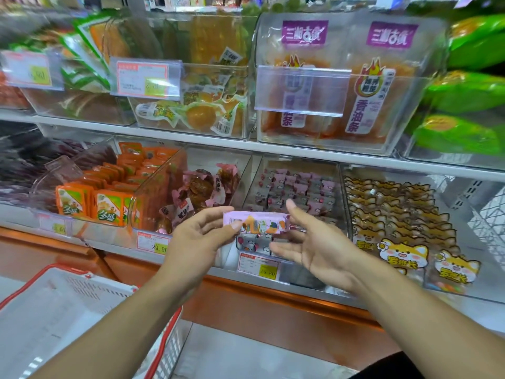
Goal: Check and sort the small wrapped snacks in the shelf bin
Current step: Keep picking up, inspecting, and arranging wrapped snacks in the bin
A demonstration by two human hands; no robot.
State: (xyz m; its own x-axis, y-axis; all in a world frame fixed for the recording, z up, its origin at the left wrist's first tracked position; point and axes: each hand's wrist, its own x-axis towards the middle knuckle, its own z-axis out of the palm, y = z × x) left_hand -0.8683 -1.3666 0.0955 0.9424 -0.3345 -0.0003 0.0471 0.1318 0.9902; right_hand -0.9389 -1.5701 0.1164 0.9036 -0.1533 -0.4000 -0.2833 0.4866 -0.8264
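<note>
Head view: our left hand (202,236) pinches one pink wrapped snack (257,222) before the shelf bin (295,192); our right hand (314,242) is spread, thumb seemingly touching its end. Most snacks remain binned, so checking looks barely begun.

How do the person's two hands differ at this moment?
The left hand pinches one end of the pink wrapped snack; the right hand is open, fingers spread. The left shows its back, the right its palm. Both are in front of the clear bin of pink snacks.
</note>
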